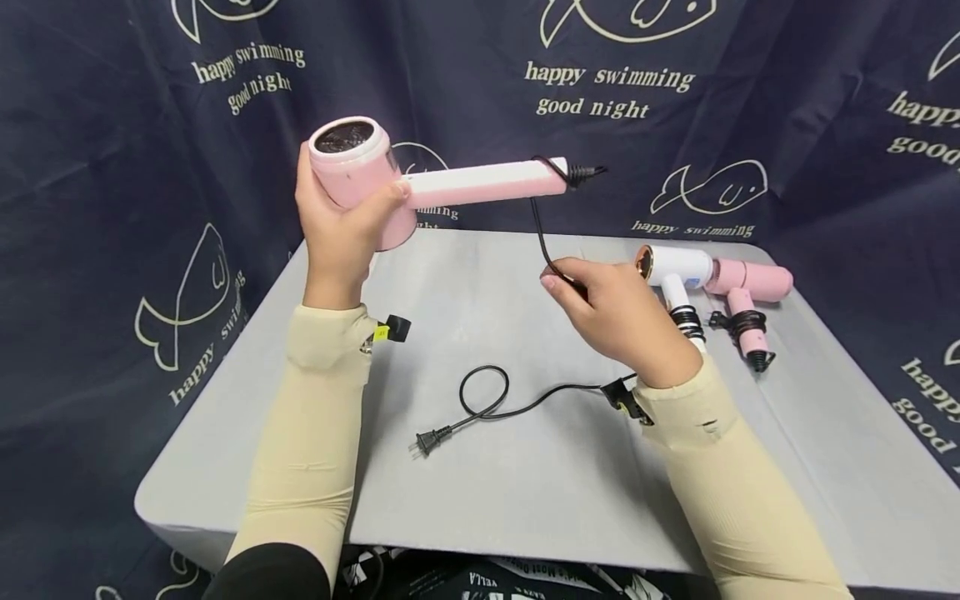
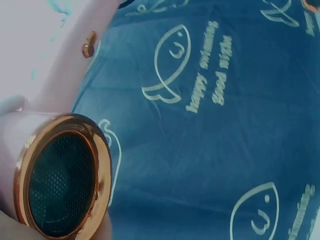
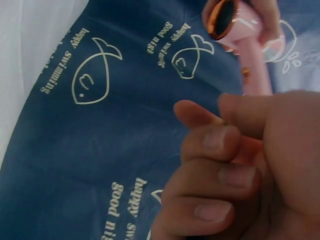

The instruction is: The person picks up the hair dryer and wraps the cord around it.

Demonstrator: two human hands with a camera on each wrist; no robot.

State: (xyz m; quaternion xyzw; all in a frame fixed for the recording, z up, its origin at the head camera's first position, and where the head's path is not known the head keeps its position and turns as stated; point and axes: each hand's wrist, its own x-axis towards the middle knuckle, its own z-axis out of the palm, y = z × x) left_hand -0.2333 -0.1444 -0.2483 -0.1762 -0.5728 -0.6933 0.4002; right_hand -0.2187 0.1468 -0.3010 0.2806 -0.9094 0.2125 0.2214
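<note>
My left hand (image 1: pixel 341 221) grips the barrel of a pink hair dryer (image 1: pixel 480 183), raised above the table with its handle pointing right. Its rear opening faces up in the head view; a copper-rimmed grille (image 2: pixel 62 185) fills the lower left of the left wrist view. The black power cord (image 1: pixel 537 229) crosses the handle's end and drops to my right hand (image 1: pixel 618 312), which holds it between thumb and curled fingers. From there the cord runs down to the table, makes a loop, and ends in a two-pin plug (image 1: pixel 427 442). The right palm is hidden in the head view.
On the right of the grey table (image 1: pixel 525 492) lie a white hair dryer (image 1: pixel 682 265) and another pink hair dryer (image 1: pixel 757 282), both with cords wound round their handles. A dark blue curtain (image 1: pixel 465 75) with fish drawings hangs behind and beside the table.
</note>
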